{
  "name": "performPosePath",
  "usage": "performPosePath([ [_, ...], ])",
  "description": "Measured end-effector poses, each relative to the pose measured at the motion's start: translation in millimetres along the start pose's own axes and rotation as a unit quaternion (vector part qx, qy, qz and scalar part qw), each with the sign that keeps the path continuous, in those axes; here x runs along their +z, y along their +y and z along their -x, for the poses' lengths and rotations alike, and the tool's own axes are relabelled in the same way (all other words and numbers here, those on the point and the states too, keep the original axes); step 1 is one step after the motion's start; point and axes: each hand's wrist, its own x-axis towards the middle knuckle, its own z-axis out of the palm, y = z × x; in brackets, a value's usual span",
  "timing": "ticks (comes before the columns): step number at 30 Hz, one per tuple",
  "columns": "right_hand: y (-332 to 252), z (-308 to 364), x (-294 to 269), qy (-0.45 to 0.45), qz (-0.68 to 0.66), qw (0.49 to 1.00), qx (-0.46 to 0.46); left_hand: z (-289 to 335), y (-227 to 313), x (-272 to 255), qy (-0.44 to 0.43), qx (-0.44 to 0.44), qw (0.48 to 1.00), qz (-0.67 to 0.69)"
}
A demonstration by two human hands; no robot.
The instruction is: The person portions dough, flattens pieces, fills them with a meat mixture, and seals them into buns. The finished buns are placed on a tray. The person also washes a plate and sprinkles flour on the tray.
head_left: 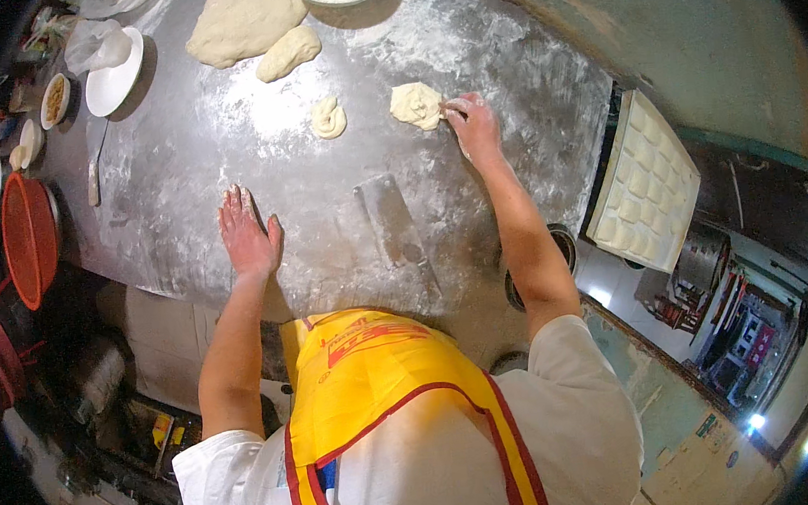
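- My right hand (473, 127) bunches its fingertips at the right edge of the round dough (415, 106); whether they pinch, I can't tell.
- Open table (368, 115) separates it from a dough coil (328, 118).
- My left hand (251, 238) lies palm-down, fingers slightly parted, thumb out.
- A flat-bladed tool (384, 216) rests nearer me on floury metal; a tray (688, 194) stands past the right edge.

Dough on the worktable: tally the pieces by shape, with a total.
Large slab: 1
Oblong lump: 1
Small coil: 1
Rough round piece by the right hand: 1
Total: 4
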Motion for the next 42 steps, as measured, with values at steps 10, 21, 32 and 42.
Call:
performPosePath([
  [10,18.0,2.3,10.8,-0.066,0.127,0.988,0.057,-0.6,0.4,-1.4,-0.007,0.006,1.0,-0.002],
  [21,-17.8,-12.0,37.8,-0.06,0.201,0.973,-0.1,0.0,-0.3,-2.6,0.014,0.022,1.0,0.013],
  [32,-15.3,-6.8,32.6,-0.08,0.06,0.994,-0.045,-0.3,-0.4,-2.8,0.021,0.017,0.999,0.023],
  [42,-23.8,-41.9,22.7,-0.157,0.151,0.975,0.045,-1.1,0.2,-6.0,-0.006,0.005,1.0,0.009],
])
